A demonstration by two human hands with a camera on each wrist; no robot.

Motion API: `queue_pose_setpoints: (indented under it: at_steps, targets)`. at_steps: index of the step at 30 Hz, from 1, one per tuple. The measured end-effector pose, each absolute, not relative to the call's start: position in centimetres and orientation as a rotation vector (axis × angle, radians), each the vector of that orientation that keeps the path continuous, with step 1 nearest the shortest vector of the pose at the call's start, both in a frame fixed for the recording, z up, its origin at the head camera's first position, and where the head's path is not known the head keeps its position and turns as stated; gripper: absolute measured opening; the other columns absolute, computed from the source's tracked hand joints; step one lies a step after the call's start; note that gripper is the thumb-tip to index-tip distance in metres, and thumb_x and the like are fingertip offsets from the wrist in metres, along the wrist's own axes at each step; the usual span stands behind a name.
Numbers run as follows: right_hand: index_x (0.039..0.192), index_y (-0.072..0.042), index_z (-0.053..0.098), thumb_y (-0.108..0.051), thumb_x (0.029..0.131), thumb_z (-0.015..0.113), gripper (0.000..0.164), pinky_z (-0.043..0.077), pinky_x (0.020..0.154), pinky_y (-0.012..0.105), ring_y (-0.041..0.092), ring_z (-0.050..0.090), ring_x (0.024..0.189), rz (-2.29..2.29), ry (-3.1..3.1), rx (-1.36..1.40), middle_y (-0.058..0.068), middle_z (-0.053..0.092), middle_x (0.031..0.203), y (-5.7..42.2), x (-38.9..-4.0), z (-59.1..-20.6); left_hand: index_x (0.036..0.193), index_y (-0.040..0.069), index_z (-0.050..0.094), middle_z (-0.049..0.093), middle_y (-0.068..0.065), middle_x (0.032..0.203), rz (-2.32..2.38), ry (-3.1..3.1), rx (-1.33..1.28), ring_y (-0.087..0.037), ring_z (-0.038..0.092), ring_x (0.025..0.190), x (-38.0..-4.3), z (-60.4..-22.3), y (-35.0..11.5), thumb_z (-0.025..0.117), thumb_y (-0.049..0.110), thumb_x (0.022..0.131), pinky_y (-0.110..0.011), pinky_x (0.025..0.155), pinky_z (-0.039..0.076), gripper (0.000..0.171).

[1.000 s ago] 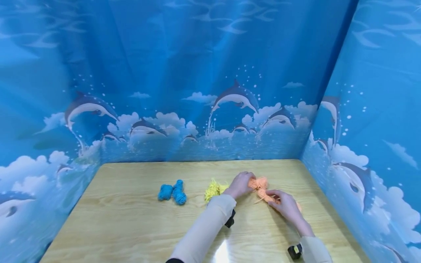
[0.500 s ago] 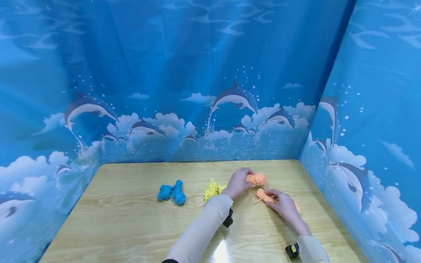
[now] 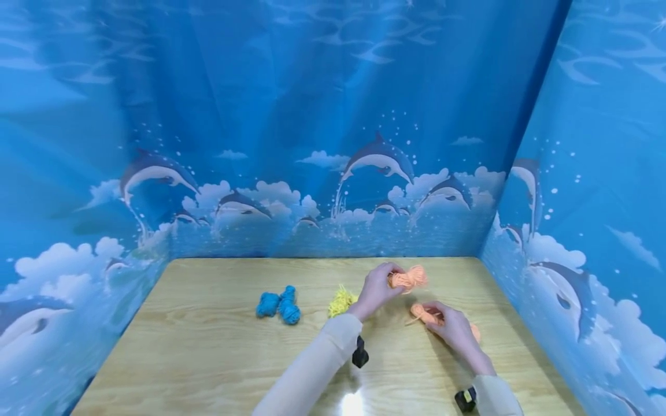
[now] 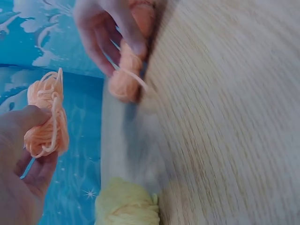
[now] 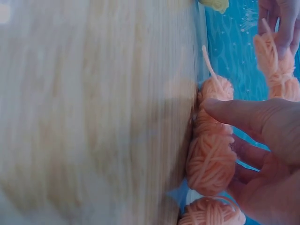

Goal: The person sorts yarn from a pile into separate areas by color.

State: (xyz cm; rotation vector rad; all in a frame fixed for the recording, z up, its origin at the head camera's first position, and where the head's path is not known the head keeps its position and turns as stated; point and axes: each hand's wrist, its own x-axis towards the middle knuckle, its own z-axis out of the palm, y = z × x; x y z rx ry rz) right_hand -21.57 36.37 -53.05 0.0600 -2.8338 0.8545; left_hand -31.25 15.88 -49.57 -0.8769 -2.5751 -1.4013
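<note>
My left hand (image 3: pixel 376 290) pinches a peach yarn skein (image 4: pixel 47 119) between thumb and fingers, above the table's far right part. The skein is narrow at its middle, with loose loops at its ends. To the right and nearer, my right hand (image 3: pixel 454 330) grips a second peach yarn skein (image 5: pixel 211 154) low at the tabletop, thumb on one side and fingers on the other. A short loose strand sticks out from that skein's far end. Beyond the right hand's fingers lies a third peach yarn skein (image 5: pixel 213 215), partly cut off in the right wrist view.
Yellow yarn (image 3: pixel 341 301) lies left of the left hand, partly covered by the arm in the head view. Two blue yarn skeins (image 3: pixel 267 304) lie farther left on the wooden table (image 3: pixel 208 358). A dolphin-printed blue curtain (image 3: pixel 270 231) stands along the back and sides.
My left hand has lifted its peach skein up and away from the one in my right hand; a gap now parts them. The right hand has stayed almost in place.
</note>
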Motion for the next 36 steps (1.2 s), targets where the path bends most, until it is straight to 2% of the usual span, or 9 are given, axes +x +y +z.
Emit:
queue_pose_setpoints:
  at_steps: [5, 12, 19, 25, 32, 36]
  targets:
    - [0.119, -0.002, 0.07, -0.007, 0.084, 0.079, 0.036, 0.058, 0.08, 0.046, 0.03, 0.07, 0.093, 0.851, -2.844, 0.051, 0.015, 0.073, 0.111, 36.3, -21.5, -53.1, 0.115, 0.021, 0.068, 0.067, 0.007, 0.113, -1.493, -2.533, -0.857, -0.004, 0.058, 0.092, -30.4, -49.1, 15.0, 0.08, 0.019, 0.089, -0.019, 0.073, 0.05, 0.029]
    - [0.12, -0.001, 0.069, -0.007, 0.084, 0.079, 0.038, 0.058, 0.081, 0.048, 0.031, 0.069, 0.093, 0.854, -2.863, 0.038, 0.017, 0.072, 0.112, 36.0, -21.6, -53.2, 0.118, 0.019, 0.069, 0.068, 0.005, 0.117, -1.548, -2.461, -0.843, -0.006, 0.061, 0.1, -29.2, -48.7, 13.1, 0.08, 0.019, 0.089, -0.018, 0.079, 0.053, 0.031]
    - [0.118, -0.002, 0.07, -0.008, 0.084, 0.08, 0.036, 0.058, 0.078, 0.044, 0.028, 0.069, 0.09, 0.857, -2.848, 0.046, 0.016, 0.073, 0.111, 35.9, -21.6, -53.3, 0.116, 0.02, 0.068, 0.068, 0.004, 0.114, -1.54, -2.447, -0.793, -0.008, 0.063, 0.1, -28.2, -48.5, 11.1, 0.082, 0.018, 0.087, -0.018, 0.078, 0.054, 0.032]
    - [0.12, 0.0, 0.069, -0.006, 0.084, 0.079, 0.038, 0.058, 0.078, 0.046, 0.03, 0.07, 0.092, 0.875, -2.868, 0.017, 0.017, 0.072, 0.112, 35.6, -21.6, -53.1, 0.116, 0.018, 0.069, 0.069, 0.003, 0.116, -1.559, -2.437, -0.737, -0.01, 0.064, 0.101, -27.6, -48.3, 9.8, 0.083, 0.016, 0.085, -0.016, 0.078, 0.054, 0.034]
    - [0.122, 0.001, 0.067, -0.005, 0.085, 0.079, 0.039, 0.058, 0.082, 0.049, 0.033, 0.069, 0.095, 0.9, -2.886, 0.012, 0.018, 0.071, 0.113, 35.2, -21.7, -53.0, 0.118, 0.019, 0.069, 0.068, 0.005, 0.115, -1.602, -2.413, -0.67, -0.012, 0.064, 0.102, -26.9, -48.6, 7.8, 0.082, 0.014, 0.086, -0.019, 0.077, 0.056, 0.035]
    - [0.122, 0.002, 0.066, -0.004, 0.085, 0.078, 0.04, 0.057, 0.084, 0.051, 0.036, 0.069, 0.097, 0.9, -2.882, 0.02, 0.019, 0.071, 0.112, 35.0, -21.7, -53.0, 0.117, 0.019, 0.069, 0.068, 0.006, 0.114, -1.581, -2.416, -0.612, -0.012, 0.063, 0.102, -26.5, -48.9, 6.5, 0.082, 0.017, 0.086, -0.023, 0.081, 0.056, 0.034]
